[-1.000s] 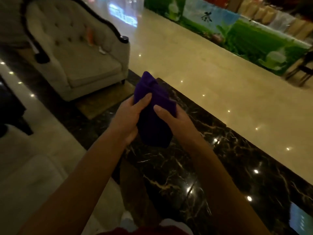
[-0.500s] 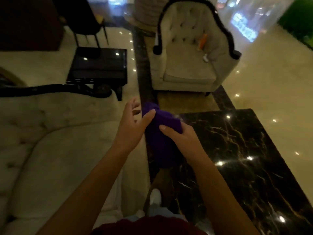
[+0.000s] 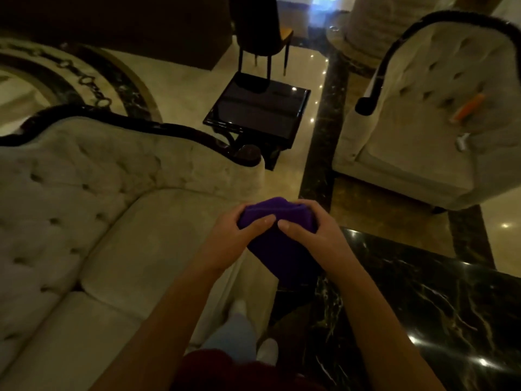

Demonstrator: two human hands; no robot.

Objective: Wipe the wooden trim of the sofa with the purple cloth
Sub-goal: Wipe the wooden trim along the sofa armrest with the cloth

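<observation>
1. A person stands beside a cream tufted sofa (image 3: 93, 221), seen from a head-worn camera looking down at two bare forearms.
2. The left hand (image 3: 236, 235) and right hand (image 3: 313, 235) both grasp a bunched purple cloth (image 3: 276, 249), thumbs pressed on top and nearly touching, fingers curled around its far edge.
3. The cloth is held in the air in front of the body, above the sofa's seat edge and beside a black marble table (image 3: 437, 306).
4. The sofa's dark glossy wooden trim (image 3: 146, 125) curves along the backrest top, well apart from the cloth.
5. Beyond stand a black side table (image 3: 259, 108), a dark chair (image 3: 259, 32) and a matching armchair (image 3: 423, 153) with an orange object (image 3: 468, 107) on it.
6. No readable writing or labels are visible.
</observation>
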